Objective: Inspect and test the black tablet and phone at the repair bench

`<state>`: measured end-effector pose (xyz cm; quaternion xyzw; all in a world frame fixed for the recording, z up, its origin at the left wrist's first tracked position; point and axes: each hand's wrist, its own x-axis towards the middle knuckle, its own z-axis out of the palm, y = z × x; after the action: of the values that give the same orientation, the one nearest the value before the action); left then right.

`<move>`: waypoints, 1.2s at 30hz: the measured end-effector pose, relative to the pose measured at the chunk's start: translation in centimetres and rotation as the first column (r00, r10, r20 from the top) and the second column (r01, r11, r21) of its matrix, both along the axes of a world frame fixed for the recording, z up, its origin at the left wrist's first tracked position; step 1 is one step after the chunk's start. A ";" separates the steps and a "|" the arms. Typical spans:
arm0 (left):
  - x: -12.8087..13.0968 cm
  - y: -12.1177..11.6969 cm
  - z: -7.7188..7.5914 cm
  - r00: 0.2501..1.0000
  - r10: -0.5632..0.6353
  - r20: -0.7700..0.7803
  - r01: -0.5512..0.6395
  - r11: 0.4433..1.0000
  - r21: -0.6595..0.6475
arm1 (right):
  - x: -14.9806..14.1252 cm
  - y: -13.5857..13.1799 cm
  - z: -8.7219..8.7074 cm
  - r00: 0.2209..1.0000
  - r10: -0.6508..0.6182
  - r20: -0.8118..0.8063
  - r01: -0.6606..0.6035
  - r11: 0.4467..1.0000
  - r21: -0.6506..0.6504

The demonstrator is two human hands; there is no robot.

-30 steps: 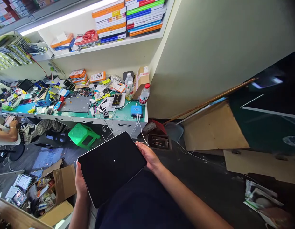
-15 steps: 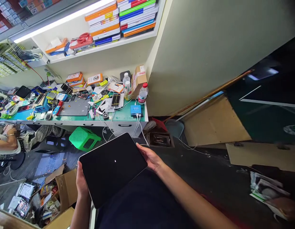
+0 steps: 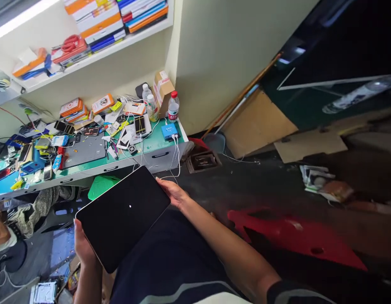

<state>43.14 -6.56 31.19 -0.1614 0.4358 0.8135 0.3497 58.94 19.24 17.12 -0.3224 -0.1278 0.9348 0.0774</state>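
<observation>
The tablet (image 3: 123, 219) is between the left hand (image 3: 84, 245) and right hand (image 3: 173, 192), the stool (image 3: 102, 185) partly behind it. Beyond, on the workbench (image 3: 154, 143), the USB charger (image 3: 168, 131) sits before the water bottle (image 3: 173, 108) (the shelf (image 3: 97, 58) is above, leftward).

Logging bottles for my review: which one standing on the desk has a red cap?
The rightmost bottle, behind the blue box; the two bottles left of it have white caps.

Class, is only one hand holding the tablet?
No, the left hand holds one end of the tablet and the right hand the other.
</observation>
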 end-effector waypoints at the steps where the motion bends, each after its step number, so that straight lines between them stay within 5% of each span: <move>1: -0.8 -0.1 0.2 1.000 0.002 -0.014 -0.002 1.000 -0.030 | -0.6 -0.6 -0.2 1.000 -0.020 -0.007 0.020 1.000 0.002; 6: -2.8 0.8 0.9 0.994 0.037 -0.099 -0.051 0.988 -0.147 | -1.9 -2.5 -0.4 0.994 -0.110 -0.009 0.110 0.994 0.006; 20: -3.4 -1.1 -0.6 1.000 -0.030 0.007 0.030 0.999 -0.041 | -2.7 -3.5 1.0 0.989 -0.094 0.114 0.083 0.992 0.098; 24: -3.7 -2.2 -1.5 0.991 -0.116 0.060 0.111 0.991 0.077 | -2.6 -3.8 1.2 0.992 -0.064 0.113 0.045 0.985 0.167; 29: -2.7 -2.8 -3.6 0.985 -0.166 0.045 0.148 0.953 0.264 | -1.3 -2.9 0.6 0.988 -0.077 0.136 0.037 0.962 0.272; 36: 0.2 -2.2 -4.2 0.997 -0.062 0.039 0.052 0.973 0.226 | -0.1 -0.9 1.0 0.990 -0.042 0.138 -0.016 0.921 0.390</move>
<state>43.31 -8.81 27.04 -0.1269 0.3374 0.8433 0.3988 58.83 18.31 18.10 -0.3679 -0.3142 0.8644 0.1367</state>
